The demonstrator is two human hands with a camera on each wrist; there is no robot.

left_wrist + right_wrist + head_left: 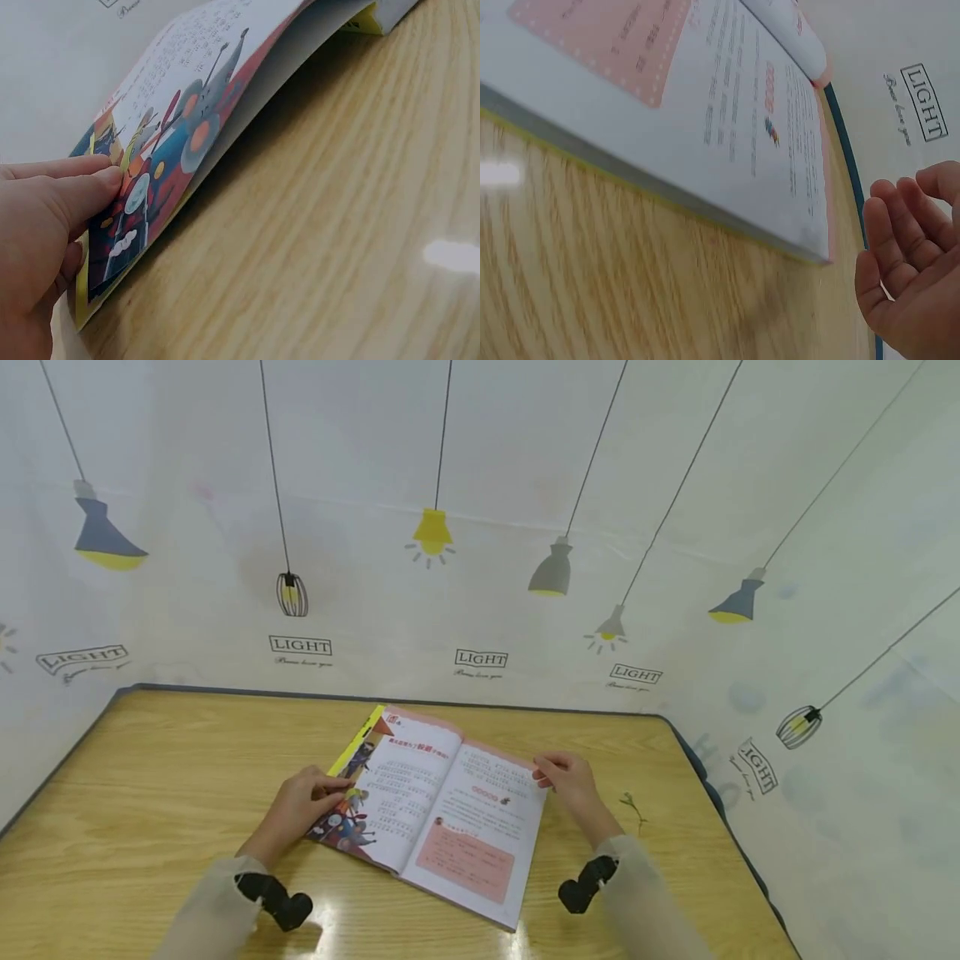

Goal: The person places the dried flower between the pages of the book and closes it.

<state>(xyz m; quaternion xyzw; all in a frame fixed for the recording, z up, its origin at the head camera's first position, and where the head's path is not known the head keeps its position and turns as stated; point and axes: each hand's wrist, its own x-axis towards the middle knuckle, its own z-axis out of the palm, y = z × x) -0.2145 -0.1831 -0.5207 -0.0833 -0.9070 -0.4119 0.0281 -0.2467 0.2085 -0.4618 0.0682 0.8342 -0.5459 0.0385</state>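
Note:
An open book (487, 822) lies at a slant on the wooden table, with colourful cartoon pictures down the left page and a pink text box on the right page. My left hand (292, 814) pinches the book's left edge. In the left wrist view, fingertips (111, 178) lie on the illustrated page, and that side arches up off the table. Beside the upper right edge is my right hand (573, 785). The right wrist view shows its loosely bent fingers (885, 225) apart from the page, holding nothing.
A small green sprig (633, 808) lies on the table (187, 760) to the right of my right hand. Behind the table and along its sides hangs a pale sheet (360, 527) printed with lamps and the word LIGHT. Black wrist cameras sit on both sleeves.

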